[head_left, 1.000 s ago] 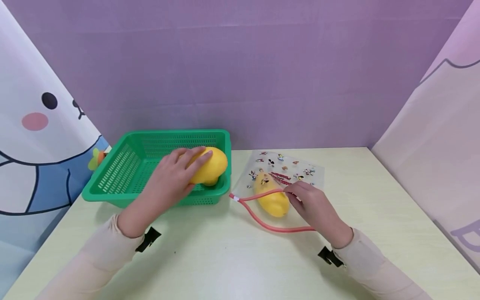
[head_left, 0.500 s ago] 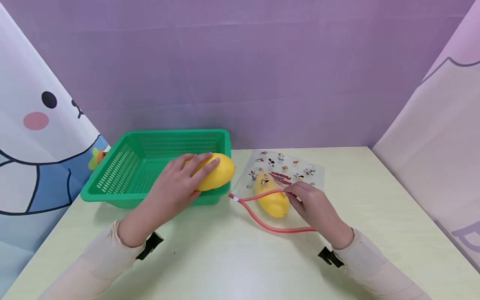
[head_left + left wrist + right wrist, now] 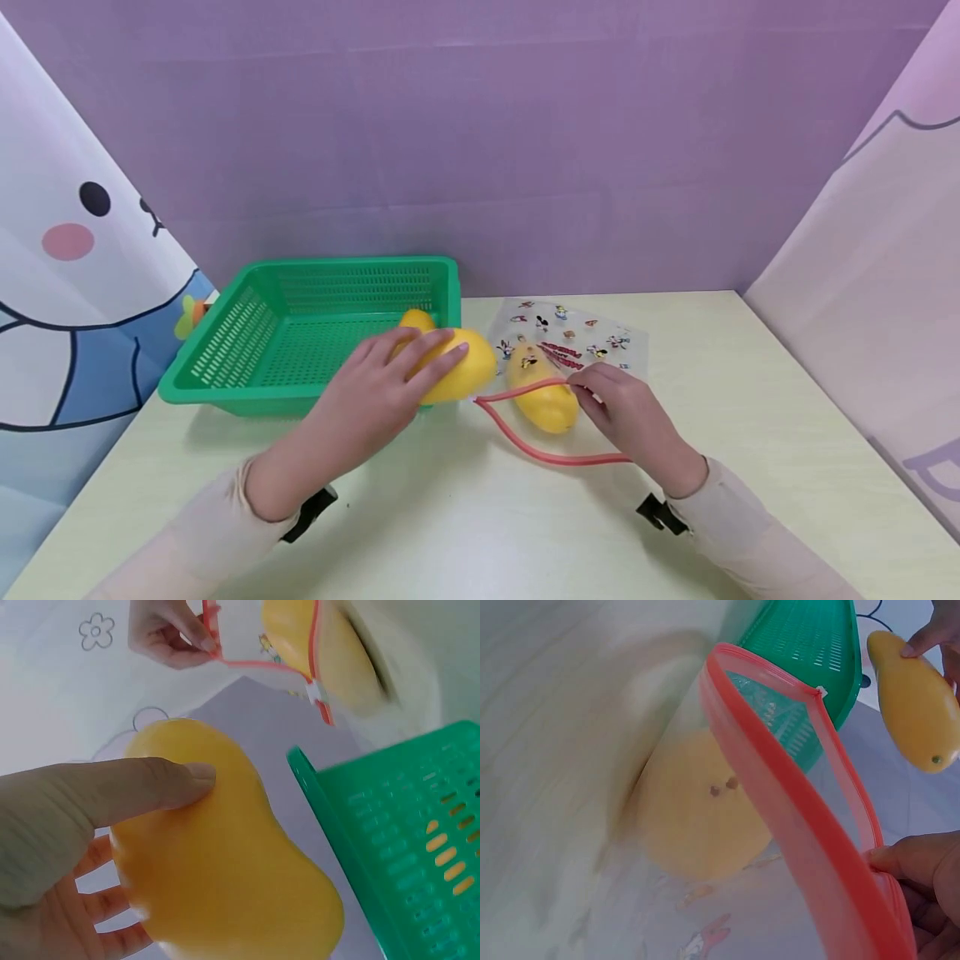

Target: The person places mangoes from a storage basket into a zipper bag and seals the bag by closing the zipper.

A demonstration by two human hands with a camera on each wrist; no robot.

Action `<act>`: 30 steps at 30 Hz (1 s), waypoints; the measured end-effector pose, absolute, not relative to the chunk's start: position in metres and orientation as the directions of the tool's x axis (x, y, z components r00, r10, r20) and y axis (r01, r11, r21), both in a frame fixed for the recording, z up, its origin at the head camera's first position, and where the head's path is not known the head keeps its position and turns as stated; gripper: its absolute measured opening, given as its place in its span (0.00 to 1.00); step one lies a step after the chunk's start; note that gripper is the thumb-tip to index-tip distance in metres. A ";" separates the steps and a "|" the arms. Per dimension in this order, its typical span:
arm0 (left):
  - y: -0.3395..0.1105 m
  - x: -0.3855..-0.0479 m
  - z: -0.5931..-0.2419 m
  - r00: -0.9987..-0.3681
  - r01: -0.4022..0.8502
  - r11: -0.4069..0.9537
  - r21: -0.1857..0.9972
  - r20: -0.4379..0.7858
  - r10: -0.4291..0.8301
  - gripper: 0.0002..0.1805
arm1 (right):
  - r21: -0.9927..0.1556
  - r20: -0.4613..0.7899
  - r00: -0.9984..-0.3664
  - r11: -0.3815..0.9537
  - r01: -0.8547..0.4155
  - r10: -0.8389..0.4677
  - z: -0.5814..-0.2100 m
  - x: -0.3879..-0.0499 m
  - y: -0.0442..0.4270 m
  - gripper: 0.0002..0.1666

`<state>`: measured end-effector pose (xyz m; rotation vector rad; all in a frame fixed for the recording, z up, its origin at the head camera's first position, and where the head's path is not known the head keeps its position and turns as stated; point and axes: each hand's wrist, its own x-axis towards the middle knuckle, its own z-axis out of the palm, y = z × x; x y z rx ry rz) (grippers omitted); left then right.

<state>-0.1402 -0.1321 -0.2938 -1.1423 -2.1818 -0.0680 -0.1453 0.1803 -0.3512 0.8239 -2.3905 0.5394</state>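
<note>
My left hand (image 3: pixel 375 392) grips a yellow pear-shaped fruit (image 3: pixel 471 371) above the table, just past the basket's right front corner. In the left wrist view the thumb lies across this smooth fruit (image 3: pixel 225 862), with fingers curled behind it. My right hand (image 3: pixel 626 408) pinches the red edge (image 3: pixel 536 385) of a clear zip bag (image 3: pixel 630 321) printed with small cartoon figures. The bag's mouth stands apart, facing the front left. A second yellow fruit (image 3: pixel 551 412) lies inside the bag. The right wrist view shows the red rim (image 3: pixel 780 772) close up.
A green slotted basket (image 3: pixel 255 400) stands left of the bag. Something yellow (image 3: pixel 416 319) shows at its right end, and yellow is visible through the slots in the left wrist view. A purple cloth (image 3: pixel 480 150) hangs behind the table.
My left hand has lifted the yellow fruit out of the basket's right end and carried it rightward and forward to beside the bag's mouth. The right hand has stayed in place.
</note>
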 end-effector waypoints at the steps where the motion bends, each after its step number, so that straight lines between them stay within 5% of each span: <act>1: -0.131 -0.139 -0.295 -0.393 0.751 0.611 -0.249 0.575 0.717 0.41 | -0.188 0.611 -0.662 0.732 -0.654 -0.434 -0.351 -0.145 0.180 0.14; 30: -0.114 -0.114 -0.311 -0.406 0.807 0.536 -0.249 0.424 0.809 0.43 | -0.201 0.609 -0.660 0.719 -0.666 -0.441 -0.351 -0.145 0.180 0.14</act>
